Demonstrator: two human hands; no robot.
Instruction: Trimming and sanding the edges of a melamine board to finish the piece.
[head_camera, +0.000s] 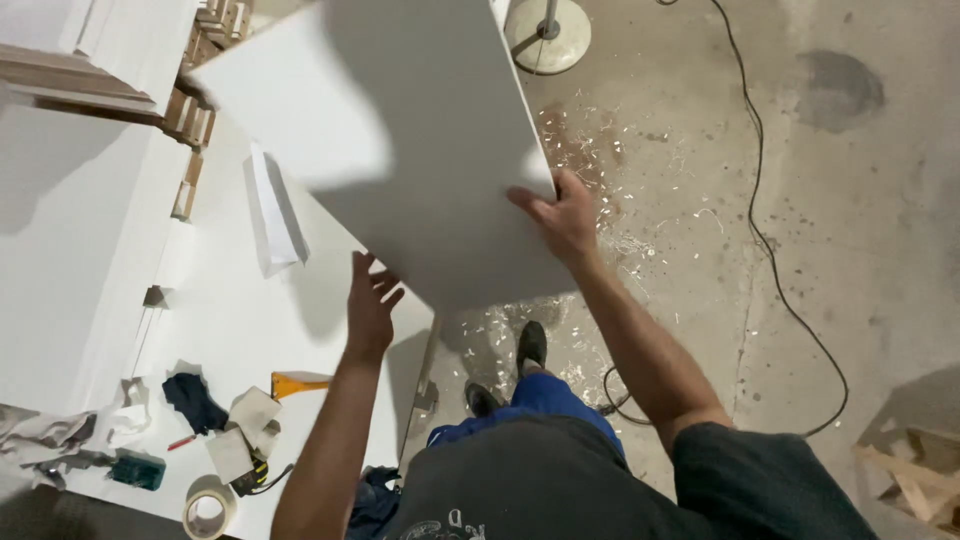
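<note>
While the person stood at the edge of the bench (230, 330), everything I could see ran from clutter on the left to bare floor on the right. At the near left corner of the white bench lay a heap of small things: a dark rag (193, 400), a roll of tape (208, 512), an orange-handled tool (297, 383) and some pale blocks, pushed to the corner, as it seemed to me, so that the middle of the surface stayed free. Further up, a folded white sheet (273, 210) lay alone on the bench. Over all this hung the large white panel (400, 130), tilted and lifted clear of the bench, throwing its shadow beneath. The left hand (370, 305) was under its near lower edge with the fingers spread and loose, palm toward the board, propping it from below rather than gripping; whether the fingertips quite touched it I could not tell. The right hand (565, 220) had its fingers clamped over the panel's right edge, thumb on the upper face, and I judged it took most of the weight and steered the tilt. Beyond it, on the concrete floor (850, 260), lay wood shavings (600, 210), a round lamp-stand base (548, 38) and a black cable (770, 250) trailing away to the right, with wooden offcuts (915, 470) in the far corner.
</note>
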